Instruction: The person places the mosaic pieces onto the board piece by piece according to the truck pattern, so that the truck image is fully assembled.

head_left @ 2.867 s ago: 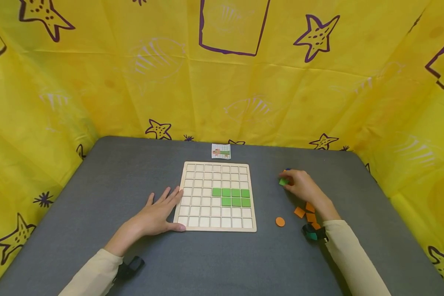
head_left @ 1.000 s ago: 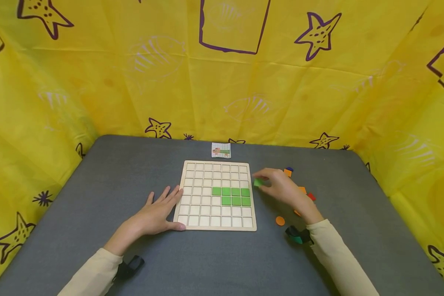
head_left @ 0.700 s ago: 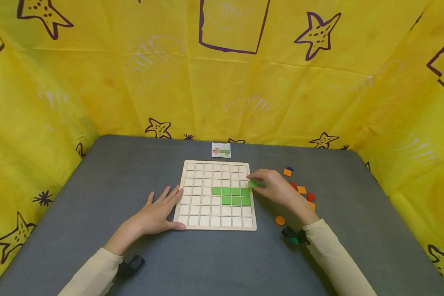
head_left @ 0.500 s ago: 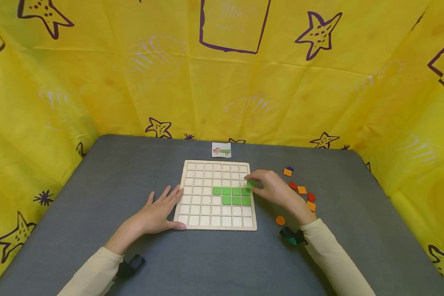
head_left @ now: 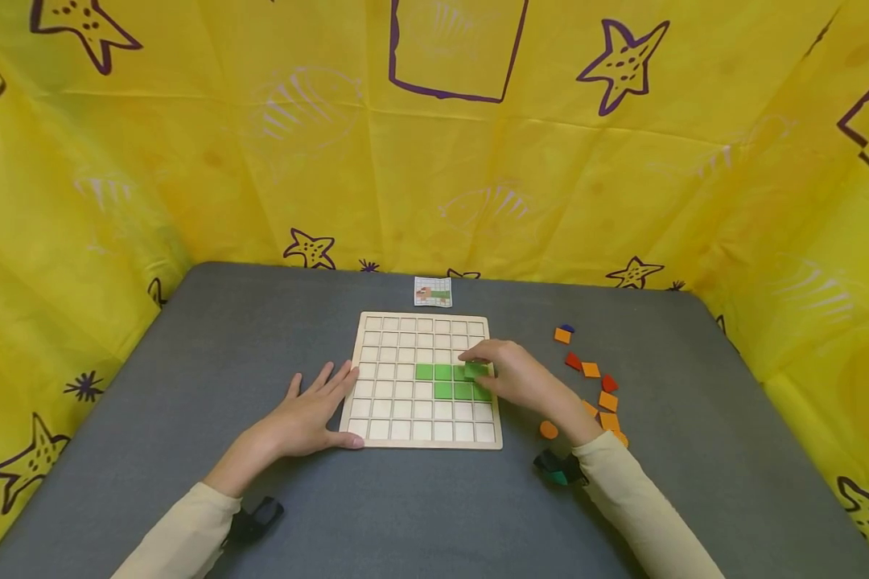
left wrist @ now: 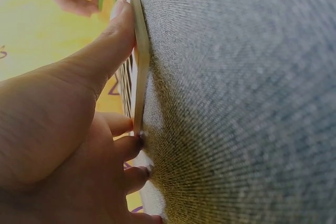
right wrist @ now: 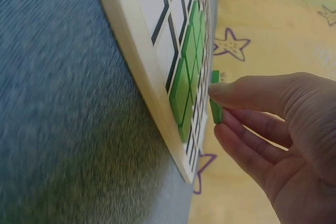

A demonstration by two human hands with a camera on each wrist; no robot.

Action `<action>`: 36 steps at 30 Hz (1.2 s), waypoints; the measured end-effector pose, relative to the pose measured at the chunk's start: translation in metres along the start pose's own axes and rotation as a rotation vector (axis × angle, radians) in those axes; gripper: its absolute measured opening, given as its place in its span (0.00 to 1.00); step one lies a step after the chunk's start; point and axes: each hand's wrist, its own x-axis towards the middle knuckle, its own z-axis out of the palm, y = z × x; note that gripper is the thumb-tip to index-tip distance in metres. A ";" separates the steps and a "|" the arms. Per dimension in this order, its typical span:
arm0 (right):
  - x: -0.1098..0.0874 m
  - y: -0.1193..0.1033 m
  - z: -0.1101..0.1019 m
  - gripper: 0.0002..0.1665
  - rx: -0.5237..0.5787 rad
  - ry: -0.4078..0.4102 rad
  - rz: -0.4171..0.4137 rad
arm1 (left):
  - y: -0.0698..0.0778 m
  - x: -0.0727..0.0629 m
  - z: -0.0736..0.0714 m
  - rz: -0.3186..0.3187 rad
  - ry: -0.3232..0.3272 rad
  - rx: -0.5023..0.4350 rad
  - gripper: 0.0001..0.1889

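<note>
A wooden grid board lies on the grey table, with two rows of green square tiles set in its right half. My right hand pinches one loose green tile between thumb and fingers. In the right wrist view that tile is held apart from the board, above the placed ones. My left hand rests at the board's left edge with fingers spread. In the left wrist view its thumb lies on the wooden rim, and the fingertips touch the side and the cloth.
A small picture card lies behind the board. To the right are loose orange squares, red pieces, an orange disc and a dark blue piece. A yellow patterned curtain hangs around the table.
My right hand has carried the green tile leftward from the loose pieces to over the board's right side. The left hand has stayed at the board's edge.
</note>
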 end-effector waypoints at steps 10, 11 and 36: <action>0.011 -0.013 0.007 0.20 -0.020 -0.020 -0.022 | 0.001 0.000 -0.001 -0.004 -0.006 0.004 0.57; 0.012 -0.014 0.008 0.20 -0.020 -0.021 -0.022 | 0.001 0.000 -0.001 -0.001 -0.003 0.004 0.57; 0.027 -0.037 0.027 0.18 0.014 -0.058 -0.105 | 0.000 0.001 0.000 -0.004 -0.016 0.005 0.57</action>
